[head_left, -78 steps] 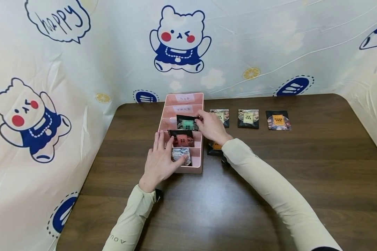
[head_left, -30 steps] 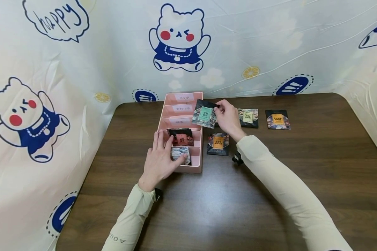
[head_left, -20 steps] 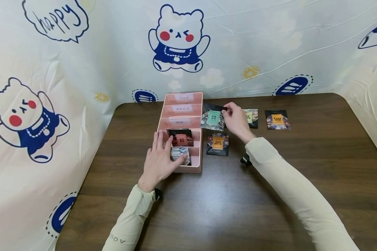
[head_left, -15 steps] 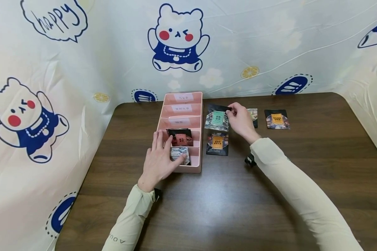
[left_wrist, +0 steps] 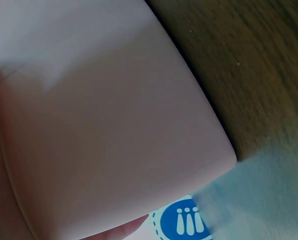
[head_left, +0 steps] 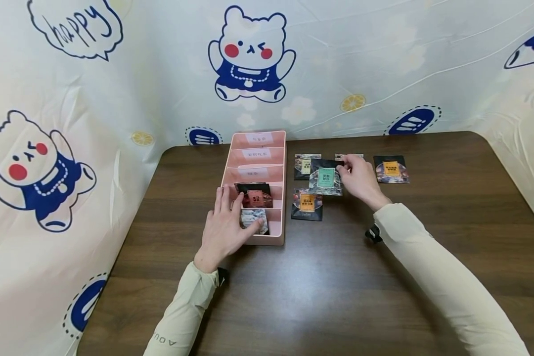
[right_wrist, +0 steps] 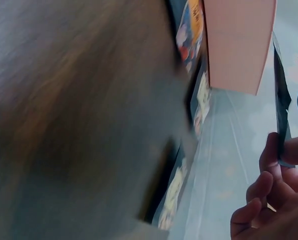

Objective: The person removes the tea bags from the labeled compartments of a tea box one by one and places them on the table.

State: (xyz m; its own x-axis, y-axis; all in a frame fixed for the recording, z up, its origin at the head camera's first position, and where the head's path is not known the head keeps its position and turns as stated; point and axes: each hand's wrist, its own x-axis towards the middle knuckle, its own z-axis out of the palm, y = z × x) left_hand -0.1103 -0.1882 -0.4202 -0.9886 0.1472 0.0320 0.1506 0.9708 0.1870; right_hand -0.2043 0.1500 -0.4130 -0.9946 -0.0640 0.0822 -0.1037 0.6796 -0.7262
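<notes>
My right hand [head_left: 362, 182] pinches a dark tea sachet [head_left: 326, 178] with a green label by its upper right corner. In the right wrist view this sachet [right_wrist: 281, 92] is edge-on between thumb and fingers, raised over the table. My left hand [head_left: 222, 225] rests on the left side of the pink divided box [head_left: 267, 241], fingers extended along the rim and thumb over the nearest compartment. That compartment holds a grey-white patterned sachet [head_left: 251, 217]; behind it stand dark sachets with a red label [head_left: 256, 199] in front. The left wrist view is filled mostly by the box's wall [left_wrist: 114, 120].
Right of the box lie a yellow-label sachet [head_left: 301, 167], an orange-label sachet [head_left: 307, 205] nearer me, and another orange-label sachet [head_left: 391, 169] farther right. One more sachet [head_left: 355, 155] is mostly covered by my right hand. A printed cloth [head_left: 320, 74] hangs behind the table.
My right hand has drawn the green-label sachet up out of the box's third compartment and carried it rightward, over the sachets on the table. The left hand has stayed in place.
</notes>
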